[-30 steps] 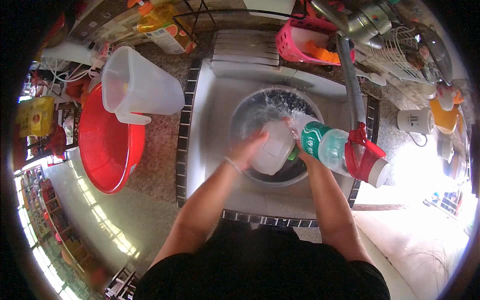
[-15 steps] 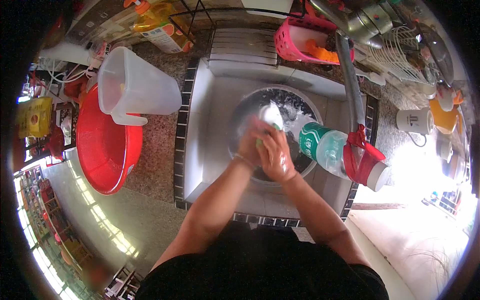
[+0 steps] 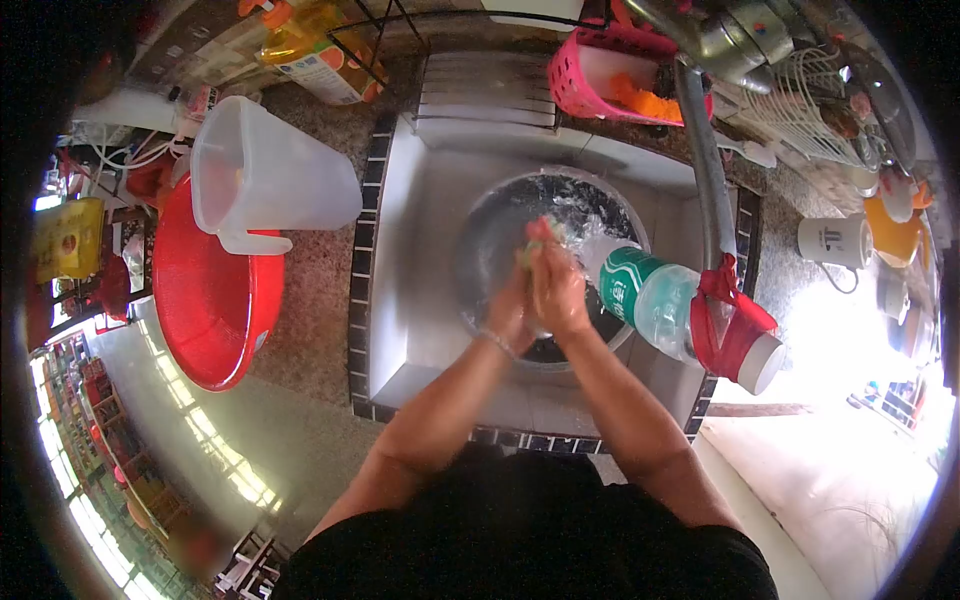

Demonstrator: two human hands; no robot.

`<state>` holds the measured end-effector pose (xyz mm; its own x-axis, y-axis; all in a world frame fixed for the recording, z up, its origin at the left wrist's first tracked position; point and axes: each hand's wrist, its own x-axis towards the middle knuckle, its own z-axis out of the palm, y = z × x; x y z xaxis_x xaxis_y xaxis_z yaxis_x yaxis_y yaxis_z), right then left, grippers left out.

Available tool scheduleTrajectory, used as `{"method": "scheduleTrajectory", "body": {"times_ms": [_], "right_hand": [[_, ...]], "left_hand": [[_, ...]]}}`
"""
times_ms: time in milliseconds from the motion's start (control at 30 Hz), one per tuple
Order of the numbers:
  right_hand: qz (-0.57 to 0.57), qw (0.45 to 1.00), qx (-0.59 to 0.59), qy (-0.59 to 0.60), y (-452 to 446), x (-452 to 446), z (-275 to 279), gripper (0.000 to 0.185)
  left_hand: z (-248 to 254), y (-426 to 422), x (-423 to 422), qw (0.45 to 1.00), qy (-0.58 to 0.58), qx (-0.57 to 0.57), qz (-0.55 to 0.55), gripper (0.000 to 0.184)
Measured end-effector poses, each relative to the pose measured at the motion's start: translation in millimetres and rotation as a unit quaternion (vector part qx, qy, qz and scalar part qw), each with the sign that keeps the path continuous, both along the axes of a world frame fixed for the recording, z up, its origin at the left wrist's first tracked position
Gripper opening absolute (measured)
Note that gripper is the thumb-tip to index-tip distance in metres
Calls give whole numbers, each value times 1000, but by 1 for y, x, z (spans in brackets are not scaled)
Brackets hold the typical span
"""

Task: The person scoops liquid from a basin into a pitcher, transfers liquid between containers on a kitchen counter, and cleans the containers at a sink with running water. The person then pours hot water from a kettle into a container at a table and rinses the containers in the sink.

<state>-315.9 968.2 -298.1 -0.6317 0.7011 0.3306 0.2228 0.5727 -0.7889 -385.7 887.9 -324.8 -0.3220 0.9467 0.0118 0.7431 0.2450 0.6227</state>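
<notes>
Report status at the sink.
Left hand and right hand together over the basin; anything held too blurred to tell; green-labelled bottle angled in close beside right hand, could crowd it.

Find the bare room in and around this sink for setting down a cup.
Free: the strip of counter between the red tub and the black-tiled sink edge; also the sink floor between its left wall and the round basin. Crowded: the round basin, with left hand, right hand and bottle; and the back right, around tap and pink basket.
</notes>
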Motion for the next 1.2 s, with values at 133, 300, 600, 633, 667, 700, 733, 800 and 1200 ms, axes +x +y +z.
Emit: {"method": "scheduleTrajectory", "body": {"times_ms": [133,300,600,633,667,700,733,800,1200], "right_hand": [[-54,915,-392,83,54,37,-66,33],[-68,837,-529,126,40,75,-67,33],[-34,910,-413,23,7,40,-24,36],[-41,936,-349,-8,5,45,-37,37],[-47,957,-283,-39,3,52,-52,38],[-51,973,-215,-70,2,59,-68,39],[-55,983,-145,-101,1,61,-72,40],[-54,982,-137,-121,-1,65,-73,44],[-9,875,-462,-143,-10,35,42,82]], "left_hand": [[26,-19,19,588,-793,-16,160,49],[25,-27,-24,534,-830,16,160,53],[51,-27,-32,630,-772,-6,84,73],[49,-28,-33,631,-771,-11,85,72],[47,-29,-33,632,-770,-16,86,71],[44,-31,-35,630,-772,-19,86,63],[41,-33,-37,627,-774,-22,85,56],[35,-37,-36,634,-767,-21,94,48],[37,-45,-26,585,-796,-17,155,42]]}}
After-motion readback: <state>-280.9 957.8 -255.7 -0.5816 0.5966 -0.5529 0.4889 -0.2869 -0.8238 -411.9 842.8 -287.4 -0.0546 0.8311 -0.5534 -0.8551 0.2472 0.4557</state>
